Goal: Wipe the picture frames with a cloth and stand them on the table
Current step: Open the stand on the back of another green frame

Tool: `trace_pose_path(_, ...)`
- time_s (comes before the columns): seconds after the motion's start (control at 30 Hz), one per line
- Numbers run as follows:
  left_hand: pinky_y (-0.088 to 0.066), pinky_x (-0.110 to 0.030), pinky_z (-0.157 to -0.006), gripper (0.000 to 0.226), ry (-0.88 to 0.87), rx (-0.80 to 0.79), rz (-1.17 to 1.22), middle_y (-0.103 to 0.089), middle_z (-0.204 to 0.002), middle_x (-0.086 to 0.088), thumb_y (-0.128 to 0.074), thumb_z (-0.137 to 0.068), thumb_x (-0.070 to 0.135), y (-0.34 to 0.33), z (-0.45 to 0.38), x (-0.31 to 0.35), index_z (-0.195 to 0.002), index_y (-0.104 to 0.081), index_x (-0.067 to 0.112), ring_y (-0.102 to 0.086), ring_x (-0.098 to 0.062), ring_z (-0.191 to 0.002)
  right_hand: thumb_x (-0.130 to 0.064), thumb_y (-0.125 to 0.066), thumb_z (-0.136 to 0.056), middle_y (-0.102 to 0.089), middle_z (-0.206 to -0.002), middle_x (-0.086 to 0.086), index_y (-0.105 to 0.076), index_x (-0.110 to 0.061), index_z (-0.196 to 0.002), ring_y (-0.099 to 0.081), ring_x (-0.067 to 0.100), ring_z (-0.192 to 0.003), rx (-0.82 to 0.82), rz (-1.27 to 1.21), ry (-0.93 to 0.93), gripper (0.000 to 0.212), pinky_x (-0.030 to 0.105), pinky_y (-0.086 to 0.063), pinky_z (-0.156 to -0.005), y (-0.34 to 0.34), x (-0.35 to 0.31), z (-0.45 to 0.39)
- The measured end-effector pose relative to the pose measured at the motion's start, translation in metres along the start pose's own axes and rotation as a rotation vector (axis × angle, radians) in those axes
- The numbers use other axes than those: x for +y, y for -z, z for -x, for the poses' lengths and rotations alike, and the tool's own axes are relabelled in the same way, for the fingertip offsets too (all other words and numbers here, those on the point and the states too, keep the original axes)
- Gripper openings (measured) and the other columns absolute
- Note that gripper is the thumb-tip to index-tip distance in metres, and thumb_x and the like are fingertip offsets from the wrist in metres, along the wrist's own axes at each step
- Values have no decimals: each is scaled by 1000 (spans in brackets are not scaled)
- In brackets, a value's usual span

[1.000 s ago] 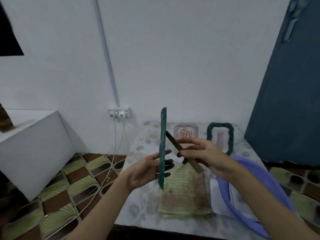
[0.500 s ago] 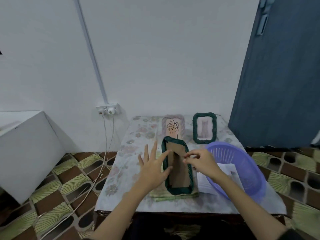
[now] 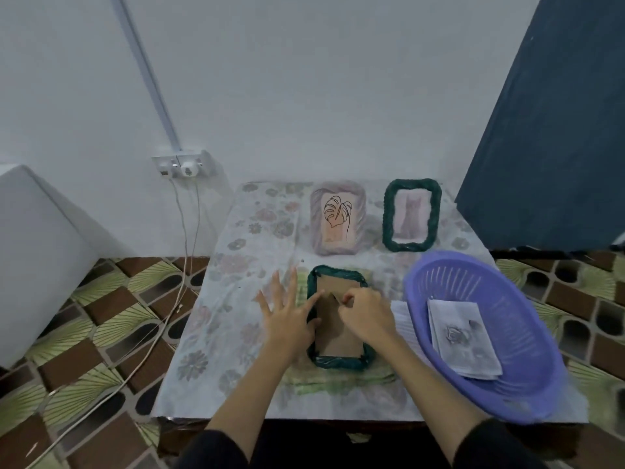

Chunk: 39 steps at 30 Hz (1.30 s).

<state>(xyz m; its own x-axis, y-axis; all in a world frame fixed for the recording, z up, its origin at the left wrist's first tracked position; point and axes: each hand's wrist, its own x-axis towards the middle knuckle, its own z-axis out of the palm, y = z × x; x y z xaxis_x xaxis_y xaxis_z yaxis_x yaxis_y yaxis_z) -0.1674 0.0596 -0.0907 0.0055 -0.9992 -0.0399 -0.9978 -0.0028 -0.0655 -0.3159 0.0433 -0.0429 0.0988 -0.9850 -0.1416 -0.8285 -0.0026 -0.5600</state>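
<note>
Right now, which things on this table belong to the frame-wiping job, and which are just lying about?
Job: face-down green frame, cloth under it, standing pink frame, standing green frame, left hand, right hand.

Lying about: purple basket, papers.

Two green frames [image 3: 338,362] [image 3: 412,214], one lilac frame [image 3: 338,218]; purple basket [image 3: 473,394]; floral tablecloth [image 3: 230,299]; green striped cloth [image 3: 338,380]; brown-green floor [image 3: 84,333].

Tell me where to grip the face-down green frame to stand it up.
Take the green frame by its long side rims, probably from above with thumb and fingers across its width. It lies flat, back up, on the cloth, so the braided rims are the only raised edges. The left hand already rests at the left rim; the right hand works at the backing stand.
</note>
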Motion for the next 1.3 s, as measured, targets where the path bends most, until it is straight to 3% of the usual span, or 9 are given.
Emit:
trace_pose_path(0.2,9,-66,-106,51,5,-163,25,30,-153,-6,-26,-97,55,-20,-12,-2,-145,-12,47,24,-40,-140,-27,-45,-86,-61,-102,11,-56,-14,-84,-55,31,-105,-51,178,-43,17,41,-48,-86,-37,1,-18)
trace_pose_path(0.3,10,-67,-106,54,4,-242,-2,30,-153,-6,-24,-97,55,-31,-11,-5,-147,-5,47,27,-40,-139,-26,-48,-86,-54,-124,13,-60,-13,-100,-35,32,-128,-52,359,-31,22,46,-33,-103,-55,-7,-13)
trace_pose_path(0.4,8,-68,-105,55,26,-241,52,26,-155,-6,-24,-96,58,-42,-10,-8,-145,-2,50,25,-40,-139,-24,-47,-89,-49,-129,14,-54,-13,-117,-37,31,-125,-44,480,-10,31,44,-31,-101,-73,-3,-6)
trace_pose_path(0.6,7,-68,-106,55,36,-278,154,22,-156,0,-19,-96,58,-46,-8,-4,-146,1,47,25,-35,-140,-19,-43,-90,-38,-141,7,-58,-16,-120,-30,25,-132,-57,362,65,33,42,-29,-105,-76,24,1)
trace_pose_path(0.8,6,-70,-105,69,-114,-219,205,28,-151,13,-10,-79,78,-51,15,13,-144,-4,54,19,-30,-144,-7,-53,-82,-66,-104,4,-68,-14,-101,-57,20,-100,-66,-88,59,25,30,-48,-83,-50,65,9)
trace_pose_path(0.93,6,-69,-105,64,-56,-231,203,22,-155,9,-14,-84,76,-55,18,16,-143,1,55,18,-31,-144,-15,-59,-83,-61,-101,1,-65,-15,-96,-46,18,-103,-64,47,97,14,23,-39,-81,-47,88,22)
trace_pose_path(1.07,5,-70,-105,96,-59,-224,164,21,-156,6,32,-47,82,-60,20,20,-137,14,55,18,-34,-143,-33,-62,-84,-52,-110,-4,-59,-18,-107,-39,16,-108,-106,160,162,28,26,-38,-87,-51,93,34)
trace_pose_path(1.17,4,-70,-105,90,-49,-212,166,20,-157,4,32,-50,81,-61,21,21,-134,18,54,17,-35,-143,-31,-63,-84,-51,-112,-2,-58,-15,-107,-40,19,-111,-68,253,232,29,30,-38,-85,-52,89,37)
trace_pose_path(1.3,3,-69,-106,88,-53,-214,161,20,-157,3,33,-51,81,-64,21,21,-134,19,54,17,-36,-143,-30,-89,-48,-59,-85,-7,-62,-21,-75,-57,18,-85,-7,347,340,38,28,-48,-58,-55,90,38)
